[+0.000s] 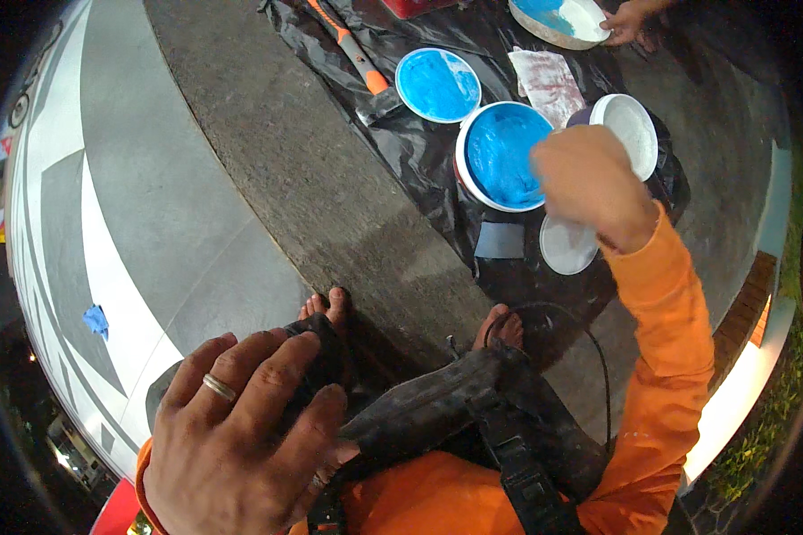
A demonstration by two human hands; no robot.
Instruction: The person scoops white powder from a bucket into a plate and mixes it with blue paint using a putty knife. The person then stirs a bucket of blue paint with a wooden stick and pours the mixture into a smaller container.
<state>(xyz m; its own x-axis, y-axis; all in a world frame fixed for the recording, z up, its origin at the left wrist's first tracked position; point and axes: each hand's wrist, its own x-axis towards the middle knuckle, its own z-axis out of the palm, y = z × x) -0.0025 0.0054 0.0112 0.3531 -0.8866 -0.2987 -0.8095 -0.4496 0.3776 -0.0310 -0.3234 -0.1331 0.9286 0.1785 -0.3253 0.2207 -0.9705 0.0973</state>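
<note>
My left hand (250,428) is at the lower left, over my dark-clad knee. Its fingers are stretched out and a little apart, with nothing in them and a ring on one. My right hand (593,185) is closed in a fist over the right rim of a white tub of bright blue paint (506,153). The fist is slightly blurred, and whatever it holds, if anything, is hidden beneath it. Left of the tub lies a round lid coated in blue paint (438,85). Just below my right hand is a round whitish lid (568,245), partly covered by my wrist.
Black plastic sheeting (410,169) covers the ground. On it are an orange-handled tool (359,62), a stained cloth (547,85), a grey square pad (500,241) and a white-lidded tub (629,134). Another person's hand (629,22) touches a blue-and-white paint tray (562,18). A blue scrap (96,321) lies left.
</note>
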